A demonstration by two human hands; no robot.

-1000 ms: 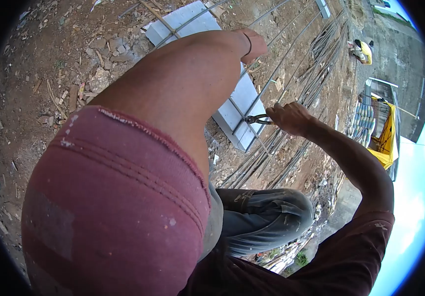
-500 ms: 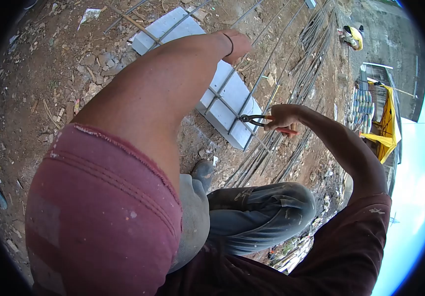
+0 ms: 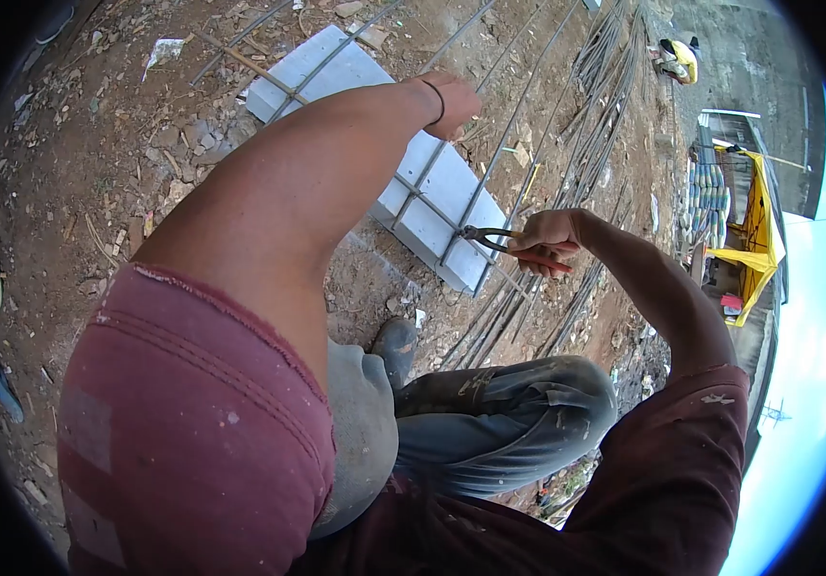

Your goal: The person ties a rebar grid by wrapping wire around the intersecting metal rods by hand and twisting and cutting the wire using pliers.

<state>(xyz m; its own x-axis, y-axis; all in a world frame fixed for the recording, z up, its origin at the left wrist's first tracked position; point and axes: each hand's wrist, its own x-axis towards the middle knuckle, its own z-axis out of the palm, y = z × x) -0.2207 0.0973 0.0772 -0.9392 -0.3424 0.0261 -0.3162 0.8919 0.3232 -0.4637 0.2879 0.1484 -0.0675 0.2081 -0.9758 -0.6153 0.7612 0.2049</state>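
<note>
Pincers with red handles (image 3: 539, 261) are held in my right hand (image 3: 549, 240), fingers wrapped round the grips. Their dark jaws sit at a crossing of steel rebars (image 3: 417, 195), near the lower end of a pale grey block (image 3: 437, 173). My left hand (image 3: 455, 104), with a dark band at the wrist, is closed over a long rebar (image 3: 518, 43) above the same block. The undersides of its fingers are hidden. Any wire at the jaws is too small to make out.
Loose rebars (image 3: 605, 72) lie in a bundle beyond the block on rubble-strewn soil. My bent knee (image 3: 566, 403) and boot (image 3: 395, 344) are close below. A person (image 3: 682, 60) bends near a grey wall (image 3: 754, 67). Stacked sacks (image 3: 708, 202) stand beside a yellow tarp (image 3: 754, 245).
The pincers have turned slightly in my right hand, with their jaws still at the crossing. My left hand stays over the rebar, while the whole view has shifted a little.
</note>
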